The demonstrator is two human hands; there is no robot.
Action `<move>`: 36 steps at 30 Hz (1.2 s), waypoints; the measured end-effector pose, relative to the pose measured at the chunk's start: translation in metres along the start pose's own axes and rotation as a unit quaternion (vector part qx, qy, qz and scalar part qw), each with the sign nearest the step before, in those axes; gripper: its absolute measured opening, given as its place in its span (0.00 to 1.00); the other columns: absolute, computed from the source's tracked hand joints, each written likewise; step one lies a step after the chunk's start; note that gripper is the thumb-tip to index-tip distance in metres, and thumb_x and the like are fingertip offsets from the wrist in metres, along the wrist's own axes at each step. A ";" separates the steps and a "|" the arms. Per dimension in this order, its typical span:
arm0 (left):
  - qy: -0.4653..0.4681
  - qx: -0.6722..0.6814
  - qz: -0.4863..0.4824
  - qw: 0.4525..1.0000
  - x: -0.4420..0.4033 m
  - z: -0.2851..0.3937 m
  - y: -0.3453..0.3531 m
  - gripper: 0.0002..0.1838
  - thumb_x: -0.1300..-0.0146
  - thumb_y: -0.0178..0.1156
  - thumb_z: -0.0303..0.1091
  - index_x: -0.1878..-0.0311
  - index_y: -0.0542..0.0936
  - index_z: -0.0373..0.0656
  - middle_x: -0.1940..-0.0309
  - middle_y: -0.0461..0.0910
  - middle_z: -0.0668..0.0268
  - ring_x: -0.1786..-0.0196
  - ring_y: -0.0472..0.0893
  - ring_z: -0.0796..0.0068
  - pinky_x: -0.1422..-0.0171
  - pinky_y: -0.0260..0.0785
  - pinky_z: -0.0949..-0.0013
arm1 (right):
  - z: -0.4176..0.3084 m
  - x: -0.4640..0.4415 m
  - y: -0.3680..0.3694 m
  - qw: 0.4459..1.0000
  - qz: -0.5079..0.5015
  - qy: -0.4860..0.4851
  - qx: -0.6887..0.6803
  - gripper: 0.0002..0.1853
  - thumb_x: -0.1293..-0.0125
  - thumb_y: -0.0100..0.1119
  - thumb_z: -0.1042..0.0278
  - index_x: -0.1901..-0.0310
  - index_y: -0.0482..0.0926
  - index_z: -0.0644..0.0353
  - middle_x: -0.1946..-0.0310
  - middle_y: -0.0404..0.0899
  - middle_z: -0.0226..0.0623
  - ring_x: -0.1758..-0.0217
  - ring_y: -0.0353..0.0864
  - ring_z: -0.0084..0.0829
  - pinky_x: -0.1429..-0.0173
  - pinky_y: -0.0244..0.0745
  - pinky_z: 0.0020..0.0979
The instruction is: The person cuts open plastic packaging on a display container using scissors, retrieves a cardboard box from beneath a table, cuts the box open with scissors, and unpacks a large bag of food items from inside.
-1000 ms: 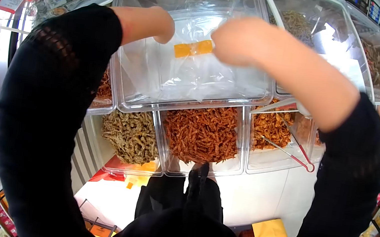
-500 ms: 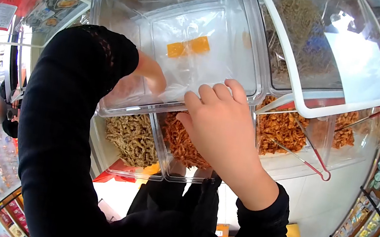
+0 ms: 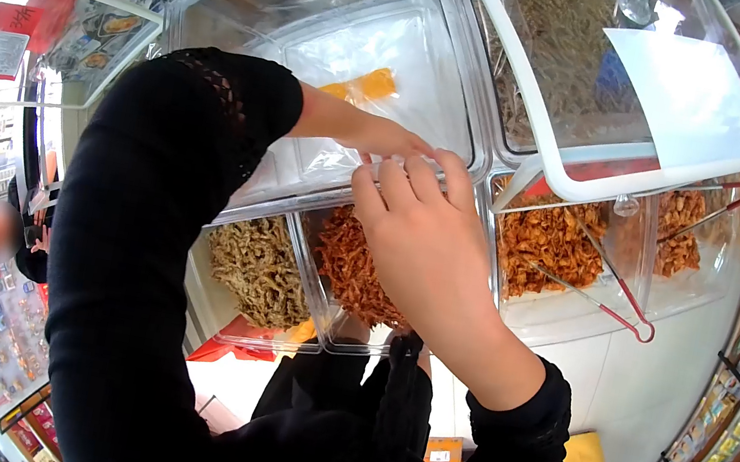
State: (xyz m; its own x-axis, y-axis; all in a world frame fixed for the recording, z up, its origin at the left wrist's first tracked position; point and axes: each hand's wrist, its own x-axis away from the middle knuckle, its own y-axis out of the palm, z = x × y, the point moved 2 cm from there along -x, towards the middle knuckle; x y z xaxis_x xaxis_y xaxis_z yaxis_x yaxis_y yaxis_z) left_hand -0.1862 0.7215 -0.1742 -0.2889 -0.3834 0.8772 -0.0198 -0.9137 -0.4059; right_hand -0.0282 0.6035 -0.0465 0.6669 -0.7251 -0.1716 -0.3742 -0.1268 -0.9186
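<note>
A clear plastic bin (image 3: 242, 199) lined with a clear bag stands in front of me, orange tape (image 3: 366, 84) on its bottom. My right hand (image 3: 420, 230) lies over the bin's near rim with its fingers bent and spread. My left hand (image 3: 396, 141) reaches across inside the bin to the fingertips of my right hand; its own fingers are mostly hidden, and what they hold cannot be made out. Below the rim are a tray of reddish-brown dried strips (image 3: 348, 272), partly behind my right hand, and one of greenish-brown strips (image 3: 256, 268).
At the right are orange-brown snacks (image 3: 550, 248) with red-handled tongs (image 3: 616, 294) and a white-framed clear lid (image 3: 559, 170). Packets (image 3: 107, 36) fill a bin at the upper left. A person (image 3: 34, 256) is at the far left. Shelves (image 3: 737, 395) stand at the right.
My right hand came down from over the bin to its near rim. My left hand first lowered into the bin, then moved right to meet my right hand. The view has shifted.
</note>
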 end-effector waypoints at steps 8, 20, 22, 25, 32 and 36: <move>0.000 0.167 0.046 0.985 -0.014 0.045 0.031 0.18 0.43 0.47 0.36 0.49 0.71 0.44 0.53 0.74 0.58 0.49 0.71 0.63 0.44 0.61 0.64 | -0.002 -0.001 0.004 0.999 0.040 -0.007 0.017 0.11 0.52 0.49 0.71 0.66 0.74 0.64 0.73 0.71 0.36 0.61 0.70 0.33 0.43 0.56 0.35; -0.019 -0.259 -0.109 0.959 0.131 -0.075 0.016 0.19 0.38 0.39 0.44 0.53 0.73 0.44 0.57 0.75 0.56 0.53 0.73 0.57 0.48 0.63 0.57 | 0.016 -0.001 -0.020 0.998 0.053 0.045 -0.012 0.20 0.55 0.62 0.56 0.64 0.74 0.61 0.73 0.70 0.30 0.60 0.68 0.29 0.40 0.55 0.37; 0.027 -0.286 -0.073 0.955 0.150 -0.083 0.034 0.17 0.40 0.41 0.41 0.54 0.73 0.45 0.56 0.75 0.58 0.52 0.73 0.59 0.46 0.62 0.57 | 0.015 0.001 -0.018 0.998 0.049 0.042 -0.001 0.19 0.55 0.62 0.57 0.64 0.74 0.60 0.72 0.70 0.31 0.59 0.68 0.29 0.40 0.55 0.37; 0.134 -0.295 0.037 0.945 0.155 -0.076 0.048 0.16 0.40 0.42 0.40 0.54 0.73 0.47 0.53 0.73 0.61 0.48 0.70 0.61 0.43 0.59 0.58 | 0.014 0.001 -0.020 0.998 0.038 0.042 0.014 0.17 0.54 0.62 0.58 0.65 0.74 0.60 0.72 0.70 0.31 0.56 0.68 0.29 0.40 0.54 0.38; -0.009 -0.226 -0.201 0.953 0.146 -0.045 0.068 0.19 0.38 0.39 0.43 0.50 0.71 0.45 0.50 0.71 0.58 0.48 0.69 0.58 0.42 0.58 0.59 | 0.010 0.002 -0.022 1.000 0.008 0.024 0.005 0.18 0.54 0.61 0.57 0.62 0.74 0.59 0.65 0.72 0.32 0.51 0.66 0.30 0.40 0.53 0.40; -0.031 -0.205 -0.134 0.969 0.112 -0.037 0.031 0.23 0.38 0.38 0.47 0.44 0.67 0.47 0.47 0.68 0.57 0.46 0.68 0.58 0.41 0.58 0.60 | 0.003 0.012 -0.025 0.996 0.090 0.018 -0.018 0.19 0.52 0.60 0.58 0.59 0.74 0.57 0.62 0.74 0.32 0.47 0.66 0.31 0.41 0.54 0.40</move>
State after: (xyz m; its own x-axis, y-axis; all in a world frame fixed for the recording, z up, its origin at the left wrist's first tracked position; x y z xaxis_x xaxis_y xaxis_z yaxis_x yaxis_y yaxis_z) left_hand -0.2541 0.6547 -0.0981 -0.1627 -0.1588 0.9738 -0.4687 -0.8561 -0.2179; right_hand -0.0092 0.6000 -0.0260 0.5635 -0.7625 -0.3180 -0.5086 -0.0169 -0.8608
